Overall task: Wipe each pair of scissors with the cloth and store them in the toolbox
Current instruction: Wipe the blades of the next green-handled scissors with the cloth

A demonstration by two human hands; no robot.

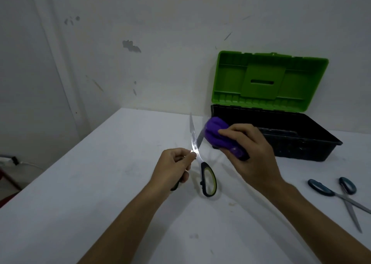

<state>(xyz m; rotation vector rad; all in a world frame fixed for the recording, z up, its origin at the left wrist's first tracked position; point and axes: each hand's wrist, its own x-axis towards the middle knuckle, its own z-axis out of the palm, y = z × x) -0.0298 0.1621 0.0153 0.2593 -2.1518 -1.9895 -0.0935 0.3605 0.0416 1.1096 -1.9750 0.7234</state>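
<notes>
On the white table point(100, 193), with the toolbox point(301, 143) as the landmark, two pairs of scissors, one cloth and one toolbox can be counted. No brand, label or writing can be read on any of them.

One toolbox stands at the far right against the wall, its green lid point(269, 81) raised upright and its black tray open towards the camera.

Just left of the toolbox's near-left corner, the left hand point(174, 167) grips one handle of the green-and-black scissors point(200, 159), fingers curled round it. These scissors are held open, blades spread in a narrow V. Their long axis runs away from the person, tips pointing up and towards the wall, with the free handle loop hanging nearest the camera.

Against the toolbox's front-left corner, the right hand point(249, 149) clutches the bunched purple cloth point(218, 135), fingers curled round it. The cloth covers the right-hand blade's upper part.

Well to the near right of the toolbox, the blue-handled scissors point(341, 195) lie flat on the table, also open, handles towards the toolbox and blades pointing to the near right edge.
</notes>
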